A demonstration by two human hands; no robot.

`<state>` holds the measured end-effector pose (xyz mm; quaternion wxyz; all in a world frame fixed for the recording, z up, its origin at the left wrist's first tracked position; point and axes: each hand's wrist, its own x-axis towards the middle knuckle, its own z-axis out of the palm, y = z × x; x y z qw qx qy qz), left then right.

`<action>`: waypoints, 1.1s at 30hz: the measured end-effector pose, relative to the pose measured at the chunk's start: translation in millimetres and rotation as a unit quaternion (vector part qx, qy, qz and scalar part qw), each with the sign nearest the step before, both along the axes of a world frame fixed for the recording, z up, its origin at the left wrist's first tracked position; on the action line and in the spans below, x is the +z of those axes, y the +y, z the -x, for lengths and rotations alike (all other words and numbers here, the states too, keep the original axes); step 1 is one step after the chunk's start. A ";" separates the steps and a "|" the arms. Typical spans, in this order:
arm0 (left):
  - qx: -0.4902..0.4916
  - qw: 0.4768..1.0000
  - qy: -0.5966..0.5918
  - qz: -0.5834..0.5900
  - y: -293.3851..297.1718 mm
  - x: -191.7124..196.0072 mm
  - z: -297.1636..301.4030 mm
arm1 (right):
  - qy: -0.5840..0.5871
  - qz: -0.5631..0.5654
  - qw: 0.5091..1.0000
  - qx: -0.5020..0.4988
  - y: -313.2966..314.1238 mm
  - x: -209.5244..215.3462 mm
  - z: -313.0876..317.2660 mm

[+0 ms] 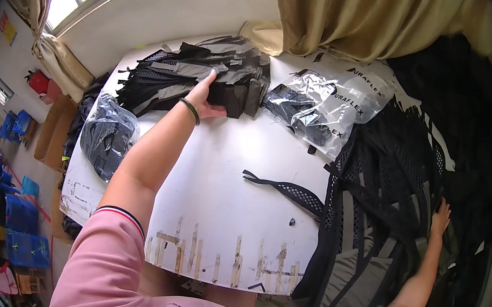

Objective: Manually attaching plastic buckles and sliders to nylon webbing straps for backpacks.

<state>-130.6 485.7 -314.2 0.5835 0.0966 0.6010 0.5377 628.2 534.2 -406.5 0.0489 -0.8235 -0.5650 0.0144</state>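
Observation:
My left hand (204,99) reaches to the near side of a stack of black and grey mesh fabric strips (169,75) at the back of the white table. Its thumb is stretched up over the stack, while the other fingers lie lower, by the front edge. At the right, my right hand (440,219) rests with fingers extended on the outer side of a large heap of black and grey mesh straps (366,231). From that heap one loose mesh strap (285,190) trails left across the tabletop.
Clear plastic bags (333,106) with black parts lie at the back. Another bag of black parts (108,135) sits at the left edge of the white table (231,220). Gold curtains (363,20) hang behind, and dark fabric (480,122) is piled far right. Blue crates (27,230) stand left.

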 end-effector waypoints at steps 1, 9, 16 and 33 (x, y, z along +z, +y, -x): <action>0.016 1.000 0.014 -0.003 12.0 -1.6 -1.6 | 0.000 0.004 1.000 0.002 1.1 -1.2 -3.9; 0.088 0.892 0.432 -0.104 48.6 -45.4 -29.4 | 0.029 -0.005 0.999 0.031 12.1 -18.0 -24.0; -0.335 0.532 0.728 -0.274 15.7 -48.5 -175.1 | 0.045 -0.033 0.996 0.071 6.5 -8.7 -37.9; -0.635 0.752 0.176 0.016 -136.1 16.4 -169.3 | 0.043 -0.134 0.980 0.138 -46.9 24.5 95.6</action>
